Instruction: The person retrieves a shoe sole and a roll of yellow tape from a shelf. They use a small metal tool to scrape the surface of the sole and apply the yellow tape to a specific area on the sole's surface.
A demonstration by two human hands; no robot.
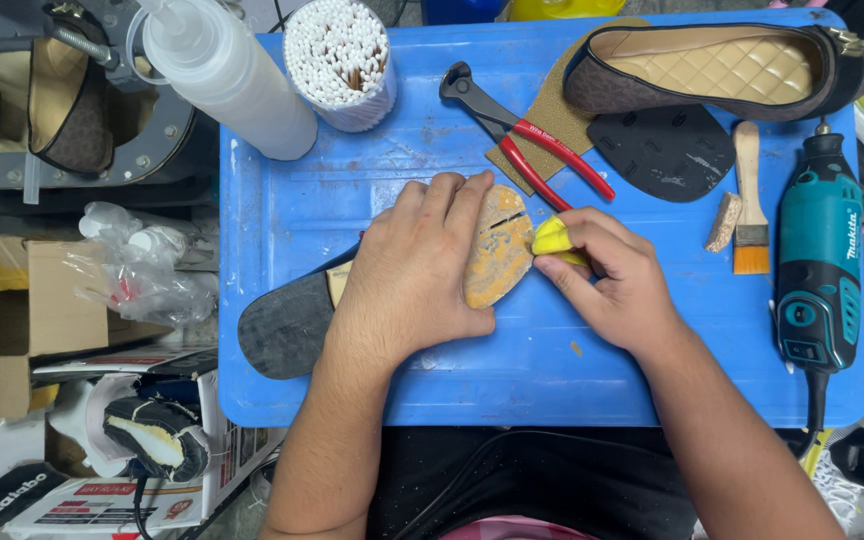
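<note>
I see my left hand (414,275) pressing flat on the dark shoe sole with its tan, glue-stained forepart (498,247) on the blue plastic table (552,370), while my right hand (612,280) pinches a small yellow rubbing block (555,238) against its edge — rubbing-off seems underway, calling next for firm, short strokes.

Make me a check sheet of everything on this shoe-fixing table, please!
Surface: blue tray, scuffed.
Job's things: tan sole piece with glue stains, pressed down by left hand; right hand pinches yellow block against its edge.
Clutter: red-handled nippers, cotton swab cup, squeeze bottle, brush, brown flat shoe, black rubber sole.
Grippers: both hands busy.
Cables: rotary tool cord off tray's front.
Surroundings: cardboard boxes, plastic bags at left.
</note>
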